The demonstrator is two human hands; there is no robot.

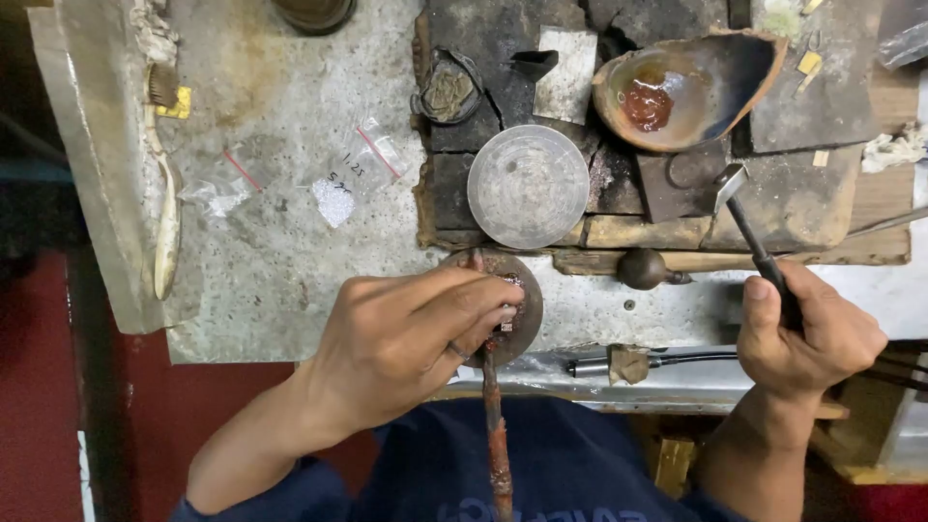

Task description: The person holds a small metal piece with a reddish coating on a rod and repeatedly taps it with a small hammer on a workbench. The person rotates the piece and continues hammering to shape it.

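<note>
The left hand (pixel 406 338) is resting over a round dark work disc (pixel 517 280) at the bench's near edge, its fingertips (pixel 503 314) pinching a small piece against the disc's face; the piece itself is too small to make out. A rusty rod (pixel 496 435) is running down from the disc toward six o'clock, past the bench edge and over the person's dark blue shirt.

The right hand (pixel 812 333) is sitting at four o'clock, fingers pressed together around the dark handle of a small hammer (pixel 749 217), whose pale head is hanging over the charred block (pixel 773 208) at two o'clock, clear of the disc.

Between the two hands, a bare strip of the grey bench top (pixel 280 261) is lying open along the near edge, broken only by one round wooden knob (pixel 643 268) and one metal-tipped tool (pixel 619 365) lying just below it.

Counting things: one clear round lid (pixel 528 187) at twelve o'clock, one broken bowl (pixel 681 92) with reddish residue at one o'clock, two small plastic bags (pixel 348 179) at ten o'clock, and one toothbrush (pixel 164 184) lying along the left edge at nine o'clock.
</note>
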